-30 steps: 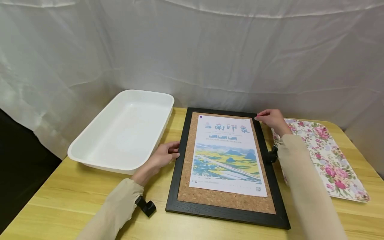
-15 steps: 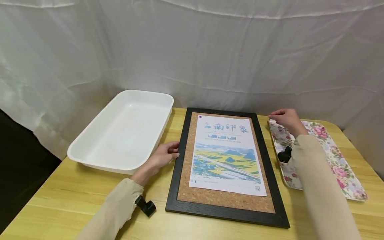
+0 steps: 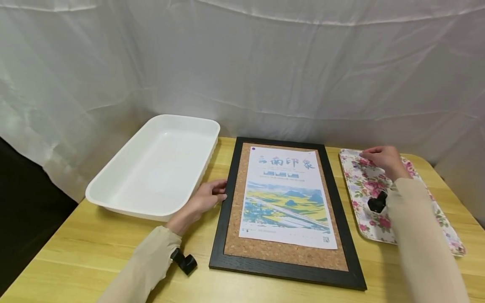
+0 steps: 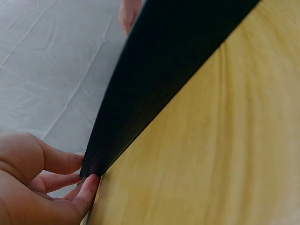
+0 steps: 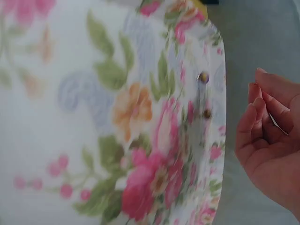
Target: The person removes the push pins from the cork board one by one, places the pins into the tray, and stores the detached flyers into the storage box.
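A cork board in a black frame [image 3: 288, 275] lies on the table, with a landscape poster [image 3: 286, 206] over its cork. One purple pushpin [image 3: 253, 148] is at the poster's upper left corner. My left hand [image 3: 206, 197] rests its fingertips against the frame's left side; in the left wrist view they meet its dark edge. My right hand [image 3: 384, 160] is over the far end of the floral tray [image 5: 126, 126]. Its thumb and finger pinch something tiny and dark, mostly hidden by the fingertips [image 5: 259, 71]. A brownish pushpin [image 5: 203, 77] and another small round one lie in the tray.
A deep white tub [image 3: 151, 168] stands on the wooden table [image 3: 68, 244] left of the board, close to my left forearm. A pale curtain [image 3: 265, 67] hangs behind the table. A black wrist mount [image 3: 184, 261] sits on each sleeve.
My right hand has moved rightward from the frame's upper right corner to over the floral tray. The left hand, board and tub have stayed in place.
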Available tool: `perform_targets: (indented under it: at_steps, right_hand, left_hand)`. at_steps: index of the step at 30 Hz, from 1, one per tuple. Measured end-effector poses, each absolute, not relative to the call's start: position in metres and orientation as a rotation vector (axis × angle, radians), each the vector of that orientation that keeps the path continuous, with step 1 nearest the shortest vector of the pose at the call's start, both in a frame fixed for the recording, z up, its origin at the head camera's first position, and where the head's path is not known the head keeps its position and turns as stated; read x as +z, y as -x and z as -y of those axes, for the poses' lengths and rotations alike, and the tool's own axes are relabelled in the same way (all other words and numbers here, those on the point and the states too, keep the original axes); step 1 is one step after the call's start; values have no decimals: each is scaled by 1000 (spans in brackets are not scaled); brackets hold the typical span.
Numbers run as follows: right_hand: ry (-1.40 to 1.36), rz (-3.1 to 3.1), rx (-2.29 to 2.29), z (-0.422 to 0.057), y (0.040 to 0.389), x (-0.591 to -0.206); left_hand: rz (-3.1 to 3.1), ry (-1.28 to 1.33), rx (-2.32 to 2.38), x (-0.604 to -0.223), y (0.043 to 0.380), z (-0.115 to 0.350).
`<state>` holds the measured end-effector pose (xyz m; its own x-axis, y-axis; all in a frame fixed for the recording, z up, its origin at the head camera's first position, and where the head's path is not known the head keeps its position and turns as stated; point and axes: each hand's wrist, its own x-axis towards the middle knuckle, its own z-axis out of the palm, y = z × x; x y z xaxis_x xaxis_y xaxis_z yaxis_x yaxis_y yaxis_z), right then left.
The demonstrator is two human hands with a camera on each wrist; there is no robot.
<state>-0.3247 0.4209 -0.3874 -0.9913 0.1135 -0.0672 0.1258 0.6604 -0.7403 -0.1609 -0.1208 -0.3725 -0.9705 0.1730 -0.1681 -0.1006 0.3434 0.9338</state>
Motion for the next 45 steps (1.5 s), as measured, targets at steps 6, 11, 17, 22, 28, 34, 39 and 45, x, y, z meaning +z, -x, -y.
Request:
perform_targets:
  at_steps: [6,11,17,22,28,34,39,45]
  right_hand:
    - [-245,-2742,-1298,-397,284,-358]
    - [-251,-2717,-1247,-392,270,-351]
    - [-296,-2690,-1277,-400,273,-356]
    - [-419,-2663,-1271,-404,272,-361]
    - [-390,-2732,-1236,-407,271,-366]
    - [-425,-2765,-1183,-408,273,-367]
    - [-480,-2745,-1154,-407,274,-367]
    - [-499,-2719,-1191,-407,275,-366]
  left_hand:
    - [-2366,-59,1681,-375,160,121]
    - [-2361,-60,1688,-376,159,121]
    - [-2365,-61,1696,-376,159,121]
    - [-2370,-60,1685,-376,159,121]
    - [-2373,-50,1677,-375,160,121]
    - [-2372,-42,1673,-373,161,121]
    - [-2366,-42,1677,-371,161,120]
    - [-2372,-54,1682,-370,162,120]
